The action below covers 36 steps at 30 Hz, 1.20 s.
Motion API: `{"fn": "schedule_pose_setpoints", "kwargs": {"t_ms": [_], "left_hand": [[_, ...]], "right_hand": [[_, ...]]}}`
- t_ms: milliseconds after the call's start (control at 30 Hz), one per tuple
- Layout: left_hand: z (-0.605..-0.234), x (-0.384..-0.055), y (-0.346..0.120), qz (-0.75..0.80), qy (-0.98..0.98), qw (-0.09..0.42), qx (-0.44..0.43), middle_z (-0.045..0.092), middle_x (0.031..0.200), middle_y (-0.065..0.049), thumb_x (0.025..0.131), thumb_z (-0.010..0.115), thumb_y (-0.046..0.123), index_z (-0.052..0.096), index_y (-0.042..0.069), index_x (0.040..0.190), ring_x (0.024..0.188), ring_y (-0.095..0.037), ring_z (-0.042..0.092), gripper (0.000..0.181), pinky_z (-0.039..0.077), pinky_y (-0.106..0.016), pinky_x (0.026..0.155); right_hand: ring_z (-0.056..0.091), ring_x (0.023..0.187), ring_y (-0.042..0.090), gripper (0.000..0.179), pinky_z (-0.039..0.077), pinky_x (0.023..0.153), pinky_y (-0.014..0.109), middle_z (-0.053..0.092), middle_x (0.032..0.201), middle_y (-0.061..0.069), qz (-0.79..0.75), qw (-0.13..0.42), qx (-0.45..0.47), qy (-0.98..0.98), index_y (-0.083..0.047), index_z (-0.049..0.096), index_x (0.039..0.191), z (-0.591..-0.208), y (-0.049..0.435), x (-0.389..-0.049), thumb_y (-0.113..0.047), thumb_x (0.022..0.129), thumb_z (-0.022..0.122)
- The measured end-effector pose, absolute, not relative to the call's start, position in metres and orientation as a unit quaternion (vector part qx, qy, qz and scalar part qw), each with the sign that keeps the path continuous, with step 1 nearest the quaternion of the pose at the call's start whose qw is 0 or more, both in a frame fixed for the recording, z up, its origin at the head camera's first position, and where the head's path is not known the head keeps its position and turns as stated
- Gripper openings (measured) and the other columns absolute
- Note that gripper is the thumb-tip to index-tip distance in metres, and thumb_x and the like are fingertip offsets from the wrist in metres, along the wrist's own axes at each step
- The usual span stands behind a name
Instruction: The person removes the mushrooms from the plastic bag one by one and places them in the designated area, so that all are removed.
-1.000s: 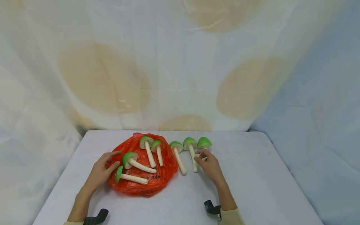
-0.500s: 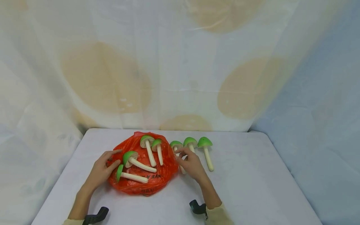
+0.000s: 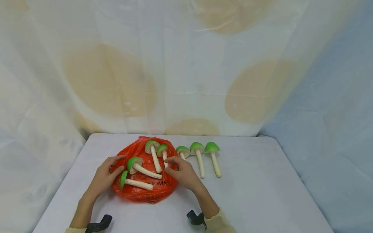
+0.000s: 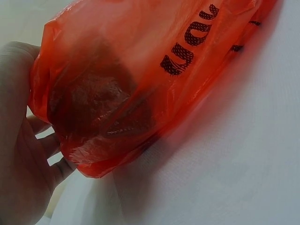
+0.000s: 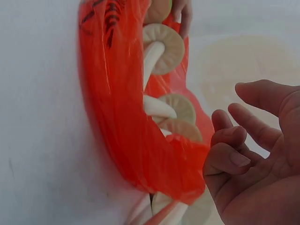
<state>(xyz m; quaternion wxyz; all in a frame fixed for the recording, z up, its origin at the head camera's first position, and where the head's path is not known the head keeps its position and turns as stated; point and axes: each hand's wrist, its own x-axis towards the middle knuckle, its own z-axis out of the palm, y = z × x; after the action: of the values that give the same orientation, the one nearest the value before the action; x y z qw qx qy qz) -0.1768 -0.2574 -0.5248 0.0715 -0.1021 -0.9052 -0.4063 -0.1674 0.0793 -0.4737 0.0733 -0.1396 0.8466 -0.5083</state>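
Observation:
A red plastic bag lies spread open, with several green-capped, white-stemmed toy mushrooms in its mouth. My left hand holds the bag's left rim, thumb on the mouth side. In the left wrist view its fingers show behind the red plastic. My right hand is at the bag's right rim, fingers loosely bent and a gap between thumb and index finger. The right wrist view shows that hand holding nothing, fingertips right at the bag's edge.
To the right of the bag, 3 more mushrooms lie in a row: one partly behind my right hand, a middle one and an outer one. The white table meets a pale curtain with tan spots at the back.
My right hand has moved left from beside the outer mushroom, past the row, to the bag's right rim, which is pushed slightly inward. The left hand has stayed on the left rim.

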Motion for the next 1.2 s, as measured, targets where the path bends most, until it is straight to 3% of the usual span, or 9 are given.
{"fn": "schedule_pose_setpoints", "kwargs": {"t_ms": [567, 833, 1200], "left_hand": [[-0.522, -0.176, -0.255, -0.410, -0.904, 0.066, -0.099, 0.056, 0.133, -0.016, 0.100, 0.063, 0.029, 0.057, 0.012, 0.140, 0.122, -0.038, 0.052, 0.043, 0.043, -0.066, 0.097], [-0.521, -0.176, -0.255, -0.405, -0.906, 0.067, -0.099, 0.056, 0.133, -0.016, 0.100, 0.063, 0.030, 0.057, 0.012, 0.140, 0.121, -0.037, 0.052, 0.044, 0.045, -0.064, 0.096], [-0.522, -0.176, -0.255, -0.408, -0.905, 0.063, -0.100, 0.056, 0.133, -0.016, 0.100, 0.063, 0.033, 0.056, 0.013, 0.140, 0.123, -0.038, 0.052, 0.046, 0.044, -0.065, 0.096]], "right_hand": [[0.059, 0.074, 0.016, 0.032, 0.050, 0.063, 0.023, 0.066, 0.100, -0.009, -0.482, 0.118, -0.171, 0.852, -0.014, 0.067, 0.124, -0.482, 0.054, -0.163, -0.026, 0.094, 0.070], [0.059, 0.096, 0.012, 0.036, 0.049, 0.079, 0.028, 0.067, 0.111, -0.011, -0.479, 0.157, -0.173, 0.846, -0.018, 0.067, 0.127, -0.485, 0.050, -0.167, -0.034, 0.094, 0.070], [0.061, 0.102, 0.007, 0.036, 0.051, 0.091, 0.034, 0.068, 0.112, -0.012, -0.456, 0.153, -0.169, 0.861, -0.018, 0.067, 0.127, -0.496, 0.042, -0.174, -0.032, 0.094, 0.070]]}}
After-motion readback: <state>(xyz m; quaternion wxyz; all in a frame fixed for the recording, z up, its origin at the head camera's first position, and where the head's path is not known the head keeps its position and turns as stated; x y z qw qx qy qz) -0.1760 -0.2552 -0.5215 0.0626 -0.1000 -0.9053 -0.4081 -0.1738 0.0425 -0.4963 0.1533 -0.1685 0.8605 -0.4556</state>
